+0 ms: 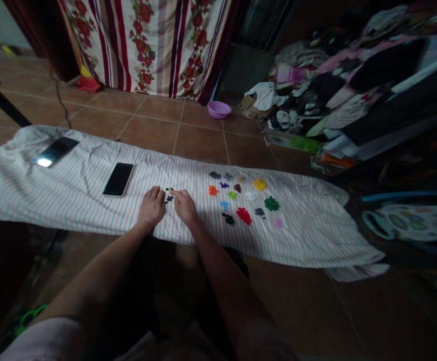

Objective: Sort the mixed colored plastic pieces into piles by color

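Between my two hands, small black pieces [169,198] and a tiny yellow one lie on the striped cloth [196,235]. My left hand [152,205] rests on the cloth at their left, its fingers close together; whether it holds anything is too small to tell. My right hand [184,204] is at their right, with its index finger at the yellow piece and its other fingers curled. Farther right sit small piles sorted by colour, among them orange [213,190], red [244,216], yellow [259,184], dark green [272,203] and black [228,219].
A phone [119,179] lies left of my hands, and another phone [57,152] with a bright reflection is farther left. Beyond the cloth, a purple basin [219,110] stands on the tiled floor before a flowered curtain [147,45]. Clothes [327,85] are heaped at the right.
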Action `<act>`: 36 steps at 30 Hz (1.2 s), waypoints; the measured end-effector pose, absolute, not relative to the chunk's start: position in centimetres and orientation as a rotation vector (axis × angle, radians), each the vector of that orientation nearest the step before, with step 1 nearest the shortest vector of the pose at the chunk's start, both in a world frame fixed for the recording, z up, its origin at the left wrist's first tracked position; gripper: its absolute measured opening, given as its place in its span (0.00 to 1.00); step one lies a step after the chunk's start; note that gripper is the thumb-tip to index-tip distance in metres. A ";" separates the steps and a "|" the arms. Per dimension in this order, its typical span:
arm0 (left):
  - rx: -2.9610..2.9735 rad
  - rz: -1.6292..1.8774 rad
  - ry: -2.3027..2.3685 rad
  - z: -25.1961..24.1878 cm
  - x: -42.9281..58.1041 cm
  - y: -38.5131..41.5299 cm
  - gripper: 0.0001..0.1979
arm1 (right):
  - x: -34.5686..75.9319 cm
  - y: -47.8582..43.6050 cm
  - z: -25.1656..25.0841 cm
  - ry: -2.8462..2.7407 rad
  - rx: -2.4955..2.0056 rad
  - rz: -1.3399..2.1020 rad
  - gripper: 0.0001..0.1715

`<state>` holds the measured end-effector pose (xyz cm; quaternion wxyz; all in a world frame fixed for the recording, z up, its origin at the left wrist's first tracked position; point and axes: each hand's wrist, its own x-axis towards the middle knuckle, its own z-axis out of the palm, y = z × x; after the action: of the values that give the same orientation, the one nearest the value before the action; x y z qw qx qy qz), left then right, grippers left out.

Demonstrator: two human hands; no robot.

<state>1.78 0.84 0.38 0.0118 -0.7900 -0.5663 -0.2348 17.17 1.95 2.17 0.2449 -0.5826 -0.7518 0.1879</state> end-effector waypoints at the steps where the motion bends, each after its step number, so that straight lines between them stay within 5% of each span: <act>1: -2.463 -0.730 -1.763 0.4 1.8 0.8 0.15 | 17.0 2.0 2.2 -2.061 -1.618 0.519 0.23; 36: -2.464 -0.748 -1.779 0.3 1.8 0.9 0.15 | 17.2 1.5 0.2 -1.798 -1.549 0.458 0.06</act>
<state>1.78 0.86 0.28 0.0061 -0.7873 -0.5683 -0.2392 17.23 1.46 0.17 0.3544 -0.5994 -0.6956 0.1771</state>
